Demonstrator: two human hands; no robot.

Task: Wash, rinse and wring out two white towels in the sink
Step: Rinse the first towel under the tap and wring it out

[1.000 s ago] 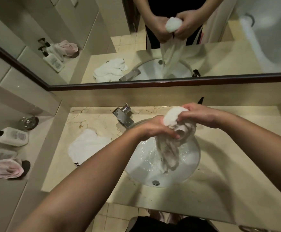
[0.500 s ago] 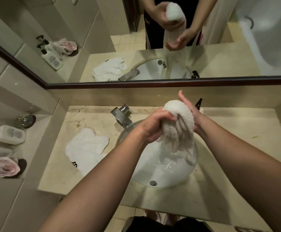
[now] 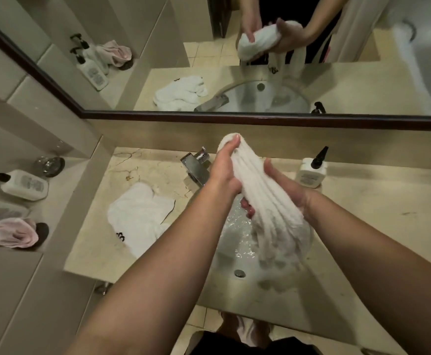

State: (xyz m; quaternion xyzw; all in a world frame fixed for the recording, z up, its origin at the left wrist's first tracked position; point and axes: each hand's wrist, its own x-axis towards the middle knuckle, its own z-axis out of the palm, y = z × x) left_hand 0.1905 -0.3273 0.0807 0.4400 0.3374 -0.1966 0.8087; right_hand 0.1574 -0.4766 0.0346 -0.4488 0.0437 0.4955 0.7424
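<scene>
Centre of frame: both hands gripped one wet white towel [image 3: 258,185] above the sink [image 3: 228,254]. Left hand [image 3: 223,167] curled round its bunched upper end, right hand [image 3: 283,190] wrapped round the middle, fingers closed under it. Loose lower end hung down over the right side of the basin. Second white towel [image 3: 140,216] lay crumpled on the worktop [image 3: 378,219], left of the sink. Chrome tap [image 3: 196,167] just behind the left hand; pump bottle [image 3: 311,171] at right, near the wall
</scene>
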